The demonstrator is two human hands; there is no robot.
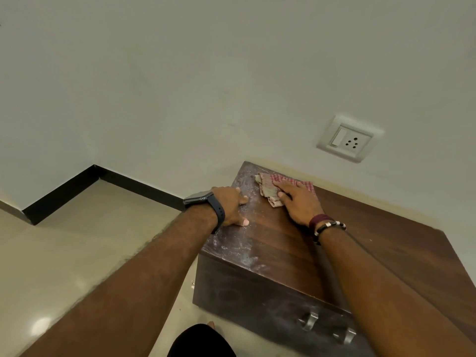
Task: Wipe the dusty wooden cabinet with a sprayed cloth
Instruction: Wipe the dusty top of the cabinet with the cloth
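Two bare forearms reach forward from the bottom edge of the view toward a low wooden cabinet (296,256) that stands against a pale wall (206,73). At the very bottom, a dark-clothed knee (202,341) and the tip of a bare foot (211,324) show above the glossy tiled floor (64,253).

On the left, the left hand (231,206) lies palm down near the cabinet top's left edge, fingers spread and fairly straight, the thumb and one fingertip pressing the dusty surface; it holds nothing. A dark smartwatch (203,202) is strapped round that wrist.

Further in, the right hand (298,202) rests flat on a red-and-white checked cloth (273,189), fingers stretched out over the fabric and pressing it onto the wood near the top's far left corner, close to the wall. Maroon thread and a beaded bracelet (327,225) circle the right wrist.

Whitish dust streaks the top along its left and front edges, while the wood to the right looks darker and cleaner. Two metal handles (327,327) sit on the cabinet's front face. A white switch and socket plate (349,137) is set in the wall above the cabinet, and black skirting (103,181) runs along the floor line.
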